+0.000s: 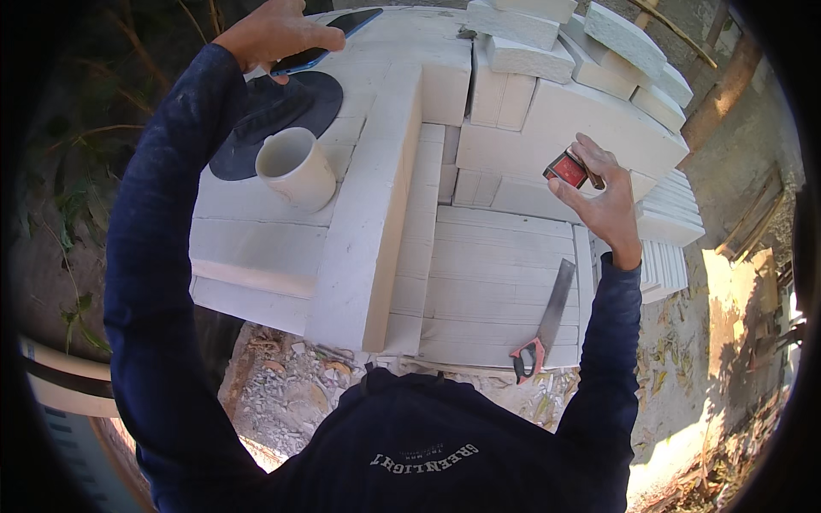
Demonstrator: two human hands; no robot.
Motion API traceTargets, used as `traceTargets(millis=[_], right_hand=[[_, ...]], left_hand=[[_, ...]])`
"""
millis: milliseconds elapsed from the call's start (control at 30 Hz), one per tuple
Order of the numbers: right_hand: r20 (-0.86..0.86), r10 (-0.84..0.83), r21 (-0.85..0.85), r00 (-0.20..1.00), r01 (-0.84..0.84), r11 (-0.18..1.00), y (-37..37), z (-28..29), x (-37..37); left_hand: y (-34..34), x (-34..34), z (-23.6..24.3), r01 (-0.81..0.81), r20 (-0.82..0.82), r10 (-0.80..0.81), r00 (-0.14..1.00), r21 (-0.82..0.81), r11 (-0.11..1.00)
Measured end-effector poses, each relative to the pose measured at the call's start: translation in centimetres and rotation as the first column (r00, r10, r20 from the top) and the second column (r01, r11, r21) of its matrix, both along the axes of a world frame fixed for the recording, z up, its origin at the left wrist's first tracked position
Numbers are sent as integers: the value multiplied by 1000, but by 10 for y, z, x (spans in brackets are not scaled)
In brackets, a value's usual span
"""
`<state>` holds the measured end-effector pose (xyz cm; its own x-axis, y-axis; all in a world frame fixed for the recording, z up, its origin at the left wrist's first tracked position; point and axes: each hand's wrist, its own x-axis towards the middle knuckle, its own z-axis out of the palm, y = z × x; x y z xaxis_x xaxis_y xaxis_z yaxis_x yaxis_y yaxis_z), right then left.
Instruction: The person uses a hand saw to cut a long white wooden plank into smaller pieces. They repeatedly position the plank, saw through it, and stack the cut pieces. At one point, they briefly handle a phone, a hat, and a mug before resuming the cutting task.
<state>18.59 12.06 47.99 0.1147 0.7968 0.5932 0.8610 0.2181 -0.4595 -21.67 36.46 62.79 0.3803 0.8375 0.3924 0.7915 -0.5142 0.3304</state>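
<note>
My left hand [272, 32], raised at the upper left, grips a dark smartphone [329, 41] with a blue edge between thumb and fingers. Below the phone, a black brimmed hat [312, 107] lies on the white blocks. Beside the hat stands a pale mug [299, 175]; its inside shows only in part. My right hand [609, 195] is held above the blocks on the right, closed around a small red-and-black box [566, 169]. A brownish item sits between those fingers too, too small to make out. Nearer me, a handsaw [547, 325] with a red-and-black handle rests on white slabs.
A long white block [363, 248] forms a raised ridge between the mug and the lower slabs [487, 274]. Loose blocks [530, 60] are piled unevenly at the back right. Thin slabs [671, 209] are stacked at the right edge. White rubble [286, 393] covers the ground near me.
</note>
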Motion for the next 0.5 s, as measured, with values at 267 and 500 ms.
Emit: traceTargets(millis=[267,500], right_hand=[[-35,183,44,982,-181,982,124,-25,-6],[141,64,160,988,-87,983,276,-24,-44]], left_hand=[[31,78,19,-80,-31,75,997,-273,959],[93,122,-7,-218,142,256,956,-239,946]])
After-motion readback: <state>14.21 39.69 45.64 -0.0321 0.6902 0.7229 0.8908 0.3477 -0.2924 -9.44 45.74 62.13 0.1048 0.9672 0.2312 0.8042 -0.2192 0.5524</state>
